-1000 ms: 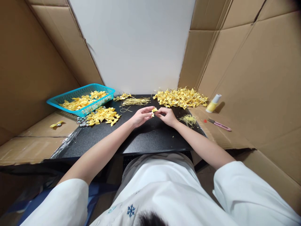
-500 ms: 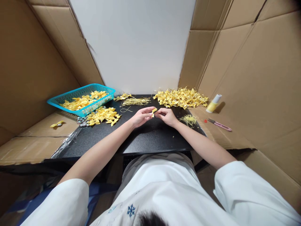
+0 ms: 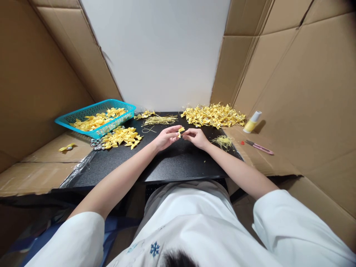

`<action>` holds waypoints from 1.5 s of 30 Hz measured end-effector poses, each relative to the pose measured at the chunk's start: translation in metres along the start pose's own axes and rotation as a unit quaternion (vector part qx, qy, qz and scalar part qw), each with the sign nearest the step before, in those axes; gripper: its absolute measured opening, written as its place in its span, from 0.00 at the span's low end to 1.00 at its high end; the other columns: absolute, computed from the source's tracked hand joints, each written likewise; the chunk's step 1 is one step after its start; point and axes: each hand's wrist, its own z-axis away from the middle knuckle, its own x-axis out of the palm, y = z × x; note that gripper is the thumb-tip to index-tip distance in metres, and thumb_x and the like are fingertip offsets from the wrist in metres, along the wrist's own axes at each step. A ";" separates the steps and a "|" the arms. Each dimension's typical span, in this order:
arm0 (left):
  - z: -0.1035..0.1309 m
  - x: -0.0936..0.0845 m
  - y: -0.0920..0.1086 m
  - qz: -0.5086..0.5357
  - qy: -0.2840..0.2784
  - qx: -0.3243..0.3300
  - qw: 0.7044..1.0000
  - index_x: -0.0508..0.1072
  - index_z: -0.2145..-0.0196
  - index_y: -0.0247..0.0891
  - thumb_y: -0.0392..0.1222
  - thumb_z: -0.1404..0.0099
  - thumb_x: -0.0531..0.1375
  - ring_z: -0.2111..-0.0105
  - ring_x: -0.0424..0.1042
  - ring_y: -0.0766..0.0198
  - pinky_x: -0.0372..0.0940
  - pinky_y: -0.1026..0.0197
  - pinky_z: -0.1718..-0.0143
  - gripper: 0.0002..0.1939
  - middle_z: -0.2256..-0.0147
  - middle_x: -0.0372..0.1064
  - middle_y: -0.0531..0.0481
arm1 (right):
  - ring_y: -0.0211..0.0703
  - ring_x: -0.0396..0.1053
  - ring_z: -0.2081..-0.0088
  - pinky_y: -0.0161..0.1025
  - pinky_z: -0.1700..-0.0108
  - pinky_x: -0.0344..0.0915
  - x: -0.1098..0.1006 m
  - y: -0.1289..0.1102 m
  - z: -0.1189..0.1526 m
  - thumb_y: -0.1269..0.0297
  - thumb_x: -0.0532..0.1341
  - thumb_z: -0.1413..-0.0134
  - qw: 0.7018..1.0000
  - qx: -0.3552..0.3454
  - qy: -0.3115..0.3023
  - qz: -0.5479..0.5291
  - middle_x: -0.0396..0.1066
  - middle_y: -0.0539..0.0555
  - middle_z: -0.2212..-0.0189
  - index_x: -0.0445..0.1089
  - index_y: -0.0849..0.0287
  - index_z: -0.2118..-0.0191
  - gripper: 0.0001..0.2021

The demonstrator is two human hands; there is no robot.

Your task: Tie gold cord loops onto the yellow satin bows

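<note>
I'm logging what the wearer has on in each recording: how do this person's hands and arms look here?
The left hand and right hand wear no gloves, and no watch or bracelet shows. Loose, plain white sleeves end around the elbows. They belong to a white top with a dark blue snowflake.

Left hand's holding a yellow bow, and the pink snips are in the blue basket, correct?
The snips are not in the basket: the head view shows them on the cardboard at right, near the spool. The left hand does hold a yellow bow.
</note>
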 end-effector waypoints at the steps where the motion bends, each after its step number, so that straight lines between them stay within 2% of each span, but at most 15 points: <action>1: 0.000 0.000 0.000 0.002 -0.001 -0.001 1.000 0.81 0.65 0.38 0.25 0.55 0.69 0.67 0.75 0.69 0.68 0.68 0.64 0.17 0.62 0.78 0.48 | 0.38 0.70 0.72 0.39 0.64 0.71 0.000 0.000 0.000 0.48 0.69 0.58 1.000 0.000 0.001 -0.002 0.74 0.52 0.74 0.75 0.60 0.72 0.18; 6: 0.000 0.001 0.000 0.005 -0.009 -0.001 1.000 0.82 0.66 0.38 0.26 0.57 0.70 0.70 0.74 0.71 0.68 0.72 0.69 0.18 0.64 0.78 0.49 | 0.38 0.70 0.72 0.39 0.64 0.70 0.000 -0.001 0.000 0.49 0.70 0.59 1.000 -0.004 -0.003 -0.004 0.74 0.52 0.74 0.75 0.60 0.73 0.17; 17: 0.001 0.002 0.000 0.008 -0.012 -0.008 1.000 0.81 0.66 0.37 0.23 0.55 0.68 0.70 0.74 0.71 0.68 0.72 0.69 0.17 0.64 0.78 0.49 | 0.38 0.69 0.73 0.39 0.64 0.69 0.000 -0.001 0.000 0.49 0.69 0.58 1.000 -0.010 0.001 0.003 0.74 0.52 0.75 0.75 0.60 0.73 0.17; 38: -0.003 -0.006 -0.003 -0.024 -0.015 -0.010 1.000 0.80 0.62 0.38 0.27 0.53 0.68 0.64 0.76 0.67 0.69 0.68 0.63 0.18 0.57 0.77 0.46 | 0.39 0.71 0.70 0.39 0.63 0.70 -0.002 -0.001 0.000 0.50 0.68 0.55 0.999 -0.027 -0.002 0.032 0.75 0.53 0.72 0.76 0.60 0.72 0.15; 45: -0.003 -0.005 -0.003 -0.033 -0.021 -0.013 0.999 0.80 0.61 0.38 0.28 0.53 0.68 0.64 0.76 0.67 0.69 0.68 0.64 0.19 0.57 0.77 0.46 | 0.40 0.71 0.69 0.39 0.62 0.70 -0.001 0.000 0.000 0.49 0.68 0.56 0.999 -0.032 0.005 0.024 0.75 0.53 0.72 0.75 0.59 0.73 0.16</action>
